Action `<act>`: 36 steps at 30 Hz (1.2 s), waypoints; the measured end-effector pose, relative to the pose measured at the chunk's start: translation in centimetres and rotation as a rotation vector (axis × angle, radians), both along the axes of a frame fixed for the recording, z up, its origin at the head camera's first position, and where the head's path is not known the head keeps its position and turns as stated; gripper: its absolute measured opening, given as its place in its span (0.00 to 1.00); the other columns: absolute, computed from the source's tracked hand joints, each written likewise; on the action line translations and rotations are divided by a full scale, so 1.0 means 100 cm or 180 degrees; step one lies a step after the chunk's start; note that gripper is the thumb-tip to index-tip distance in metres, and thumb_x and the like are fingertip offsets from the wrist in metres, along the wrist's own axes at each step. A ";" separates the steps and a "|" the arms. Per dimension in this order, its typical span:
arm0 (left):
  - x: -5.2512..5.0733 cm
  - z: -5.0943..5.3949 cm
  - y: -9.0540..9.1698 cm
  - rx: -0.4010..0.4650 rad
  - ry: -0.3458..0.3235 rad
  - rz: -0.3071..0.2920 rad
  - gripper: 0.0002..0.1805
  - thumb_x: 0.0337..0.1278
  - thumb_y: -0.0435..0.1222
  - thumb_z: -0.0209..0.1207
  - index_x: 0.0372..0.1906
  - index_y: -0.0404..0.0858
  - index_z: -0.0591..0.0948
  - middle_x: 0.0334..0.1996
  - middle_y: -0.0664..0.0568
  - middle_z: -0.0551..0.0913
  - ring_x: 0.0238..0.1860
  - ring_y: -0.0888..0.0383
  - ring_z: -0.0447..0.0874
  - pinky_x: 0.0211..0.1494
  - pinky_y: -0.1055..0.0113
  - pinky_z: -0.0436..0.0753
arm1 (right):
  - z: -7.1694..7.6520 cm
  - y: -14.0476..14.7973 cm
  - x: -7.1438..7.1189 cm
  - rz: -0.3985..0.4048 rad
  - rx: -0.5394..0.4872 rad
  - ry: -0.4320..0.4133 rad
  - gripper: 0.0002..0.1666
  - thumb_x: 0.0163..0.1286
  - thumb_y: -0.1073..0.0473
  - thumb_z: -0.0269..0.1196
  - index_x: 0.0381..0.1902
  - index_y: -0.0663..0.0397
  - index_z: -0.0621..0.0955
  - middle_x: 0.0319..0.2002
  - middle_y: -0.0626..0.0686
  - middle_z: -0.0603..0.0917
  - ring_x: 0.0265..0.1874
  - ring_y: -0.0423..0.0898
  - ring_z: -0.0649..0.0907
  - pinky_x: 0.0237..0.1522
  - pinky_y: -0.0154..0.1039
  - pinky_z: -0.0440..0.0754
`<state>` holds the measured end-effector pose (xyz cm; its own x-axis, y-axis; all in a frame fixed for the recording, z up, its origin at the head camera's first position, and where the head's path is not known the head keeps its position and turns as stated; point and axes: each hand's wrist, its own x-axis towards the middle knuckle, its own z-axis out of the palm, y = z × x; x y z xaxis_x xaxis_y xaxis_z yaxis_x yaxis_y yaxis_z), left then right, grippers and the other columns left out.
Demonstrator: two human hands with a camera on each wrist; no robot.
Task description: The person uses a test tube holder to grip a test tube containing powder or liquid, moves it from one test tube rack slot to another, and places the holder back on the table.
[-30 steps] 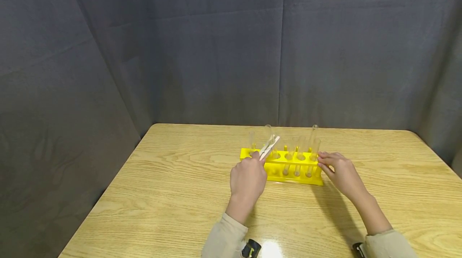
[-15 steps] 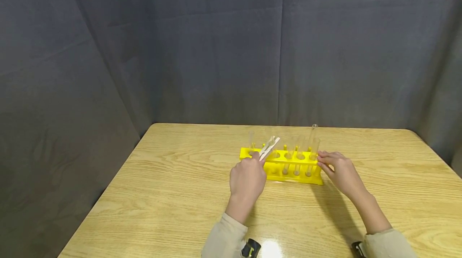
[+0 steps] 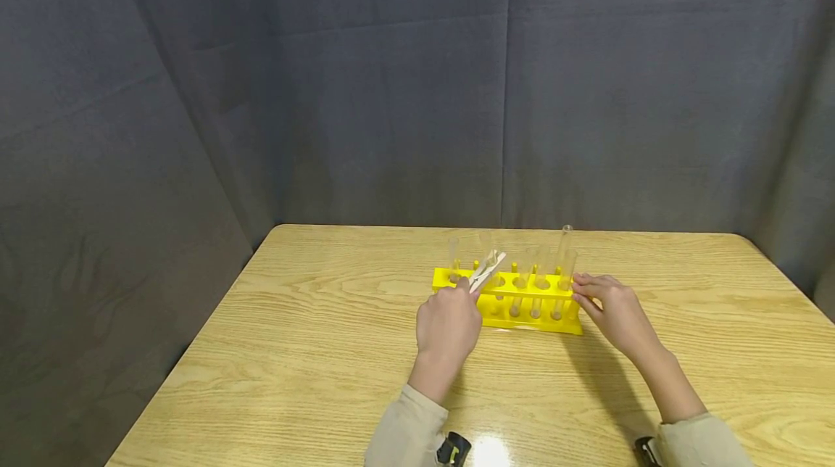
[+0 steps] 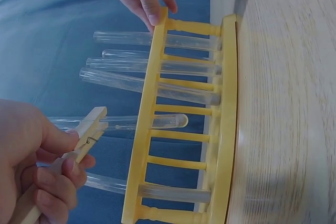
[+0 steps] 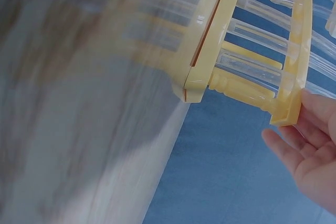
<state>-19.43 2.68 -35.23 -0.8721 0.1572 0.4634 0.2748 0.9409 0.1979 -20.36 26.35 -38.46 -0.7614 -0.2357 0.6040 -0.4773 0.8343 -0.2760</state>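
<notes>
A yellow test tube rack (image 3: 531,325) stands on the table. My left hand (image 3: 449,325) grips a wooden test tube holder (image 4: 90,136), whose jaws clamp a clear test tube (image 4: 170,121). That tube's rounded bottom has passed through a hole in the rack's upper bar and hangs above the base, as the left wrist view shows. My right hand (image 3: 613,311) pinches the right end of the upper bar (image 5: 295,72) between thumb and fingers. Several other tubes stand in the rack: one tube (image 4: 176,193) near the left end, the rest toward the right.
Upright yellow pegs (image 3: 514,267) line the rack's rear, and an upside-down tube (image 3: 566,236) appears to sit on one. The wooden table (image 3: 313,351) reaches a dark grey curtain (image 3: 391,90) behind it.
The clamped test tube has come down a little through the rack's hole, with the holder dipping slightly. My right hand has kept its place on the rack's end.
</notes>
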 end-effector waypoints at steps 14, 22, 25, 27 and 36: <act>-0.002 -0.001 0.000 -0.0020 -0.0219 -0.0020 0.10 0.57 0.42 0.55 0.29 0.39 0.78 0.11 0.51 0.69 0.10 0.57 0.68 0.11 0.67 0.62 | 0.000 -0.001 0.000 -0.0005 -0.0020 -0.0047 0.12 0.50 0.71 0.65 0.35 0.72 0.81 0.41 0.66 0.80 0.41 0.61 0.78 0.38 0.51 0.76; -0.002 -0.003 0.001 -0.0051 -0.0247 -0.0003 0.10 0.56 0.43 0.55 0.30 0.39 0.79 0.11 0.52 0.69 0.10 0.57 0.69 0.11 0.67 0.63 | 0.000 -0.001 0.001 -0.0004 -0.0029 -0.0039 0.12 0.51 0.71 0.65 0.35 0.72 0.81 0.41 0.65 0.80 0.42 0.60 0.78 0.37 0.50 0.76; -0.003 -0.003 0.001 -0.0049 -0.0264 -0.0013 0.10 0.55 0.42 0.56 0.31 0.40 0.79 0.11 0.52 0.69 0.10 0.57 0.68 0.11 0.67 0.62 | 0.000 -0.001 0.001 0.0011 -0.0047 -0.0001 0.12 0.50 0.72 0.65 0.35 0.72 0.81 0.40 0.65 0.80 0.41 0.60 0.78 0.37 0.49 0.76; -0.003 -0.003 0.001 -0.0057 -0.0269 -0.0015 0.10 0.55 0.42 0.56 0.31 0.40 0.80 0.11 0.52 0.69 0.10 0.58 0.68 0.11 0.67 0.62 | 0.000 -0.002 0.001 0.0016 -0.0057 0.0017 0.12 0.50 0.72 0.65 0.35 0.72 0.81 0.40 0.65 0.80 0.41 0.60 0.78 0.36 0.49 0.76; -0.002 -0.005 0.001 -0.0027 -0.0306 -0.0032 0.10 0.55 0.42 0.57 0.33 0.39 0.81 0.11 0.53 0.69 0.09 0.59 0.66 0.11 0.68 0.61 | -0.001 -0.001 0.002 0.0030 -0.0063 0.0021 0.12 0.49 0.72 0.66 0.34 0.73 0.81 0.40 0.66 0.80 0.41 0.61 0.78 0.35 0.49 0.76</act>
<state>-19.66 2.80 -35.69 -0.9108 0.1698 0.3763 0.2645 0.9399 0.2159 -20.15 26.23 -38.55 -0.7551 -0.2308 0.6137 -0.4870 0.8241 -0.2892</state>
